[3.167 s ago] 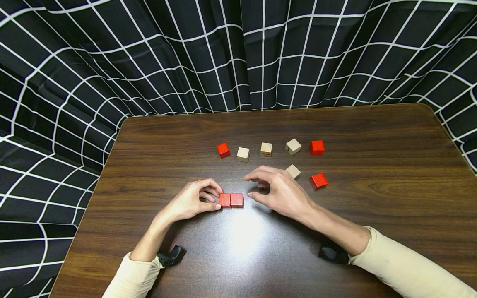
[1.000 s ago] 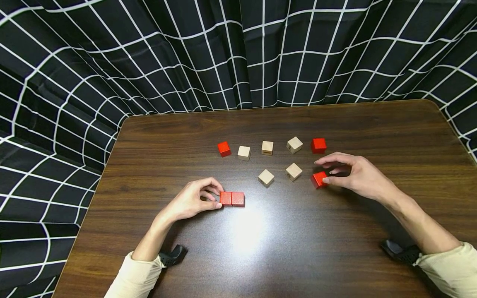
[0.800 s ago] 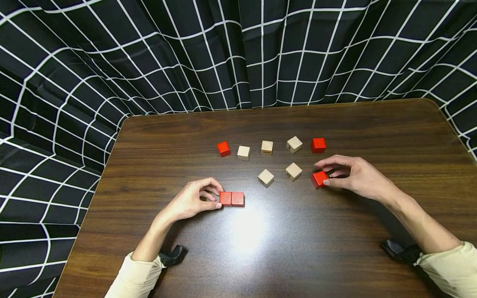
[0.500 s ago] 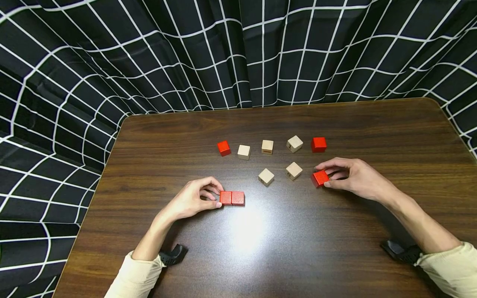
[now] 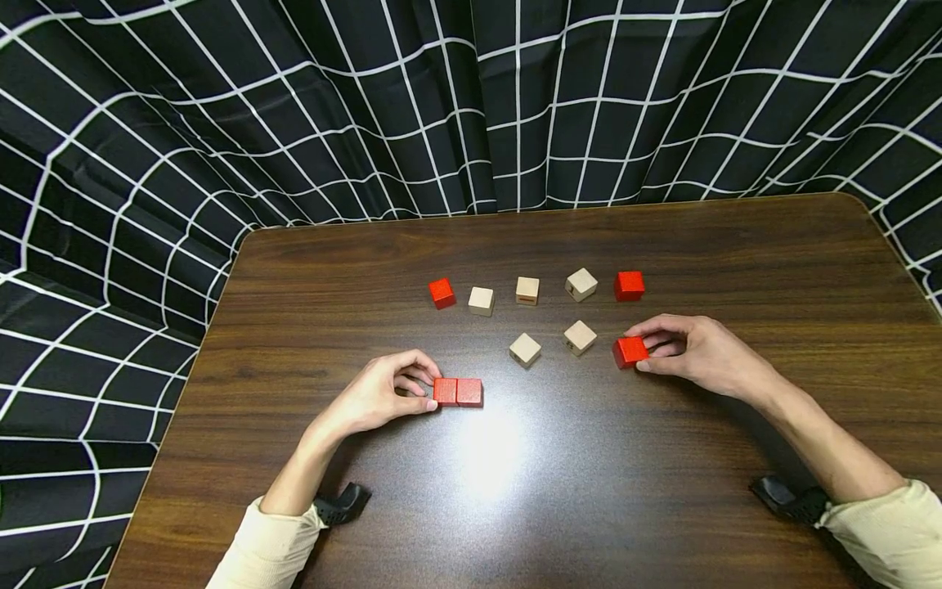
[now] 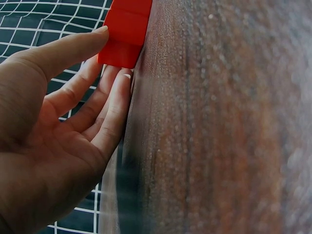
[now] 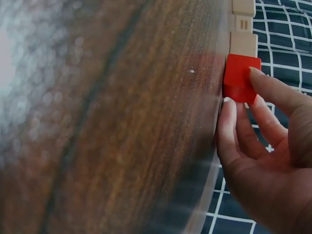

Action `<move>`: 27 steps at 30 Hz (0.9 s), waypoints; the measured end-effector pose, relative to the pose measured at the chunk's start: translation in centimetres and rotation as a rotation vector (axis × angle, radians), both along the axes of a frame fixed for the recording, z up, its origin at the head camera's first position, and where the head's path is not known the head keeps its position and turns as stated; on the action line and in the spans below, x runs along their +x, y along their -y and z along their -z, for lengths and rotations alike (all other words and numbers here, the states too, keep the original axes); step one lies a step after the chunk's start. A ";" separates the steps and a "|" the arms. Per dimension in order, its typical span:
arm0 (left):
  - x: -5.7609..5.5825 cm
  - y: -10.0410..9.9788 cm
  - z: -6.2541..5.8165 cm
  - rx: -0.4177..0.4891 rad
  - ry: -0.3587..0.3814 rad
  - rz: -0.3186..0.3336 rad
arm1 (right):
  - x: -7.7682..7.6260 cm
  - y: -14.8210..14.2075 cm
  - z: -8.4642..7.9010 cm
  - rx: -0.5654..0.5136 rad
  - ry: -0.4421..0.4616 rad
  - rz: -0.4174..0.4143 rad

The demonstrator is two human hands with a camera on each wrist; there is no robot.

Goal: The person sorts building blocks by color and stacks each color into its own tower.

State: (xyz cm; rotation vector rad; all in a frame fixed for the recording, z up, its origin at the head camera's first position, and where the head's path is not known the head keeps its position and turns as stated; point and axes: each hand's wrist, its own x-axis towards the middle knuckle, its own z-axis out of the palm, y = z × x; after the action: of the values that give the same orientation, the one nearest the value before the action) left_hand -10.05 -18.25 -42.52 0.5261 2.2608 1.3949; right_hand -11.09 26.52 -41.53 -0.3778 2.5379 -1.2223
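Observation:
In the head view, my left hand (image 5: 383,391) pinches the left one of two red cubes (image 5: 445,392) between thumb and finger. A second red cube (image 5: 469,393) stands against its right side. To the right, my right hand (image 5: 692,352) holds another red cube (image 5: 630,352) with the thumb at its near side and a finger at its far side. The left wrist view shows the thumb on the end of the red cube row (image 6: 127,29). In the right wrist view, thumb and fingers are on the held red cube (image 7: 241,73), at table level.
Several plain wooden cubes (image 5: 526,350) are spread between the hands and behind them. One red cube (image 5: 441,293) lies at the back left, another red cube (image 5: 629,285) behind the right hand. A black gridded curtain (image 5: 500,106) surrounds the brown table (image 5: 331,278).
My right hand has moved right, from beside the red pair to the separate red cube. It has closed on that cube, which has turned slightly. My left hand stays on the pair.

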 end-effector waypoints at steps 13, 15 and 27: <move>0.0 0.1 0.0 -0.004 0.007 0.000 | 0.3 0.2 -0.6 0.025 -0.015 0.047; 0.0 0.1 0.0 -0.004 0.007 -0.001 | 0.4 0.3 -0.8 0.029 -0.033 0.056; 0.0 0.1 0.1 0.006 0.004 0.002 | 1.3 2.0 -2.0 -0.097 -0.110 0.021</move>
State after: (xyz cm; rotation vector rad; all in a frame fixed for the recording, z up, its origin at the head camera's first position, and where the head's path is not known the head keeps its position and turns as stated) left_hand -10.01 -18.38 -42.64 0.5268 2.2533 1.4012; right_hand -9.83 24.49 -39.49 -0.4533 2.5858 -1.3716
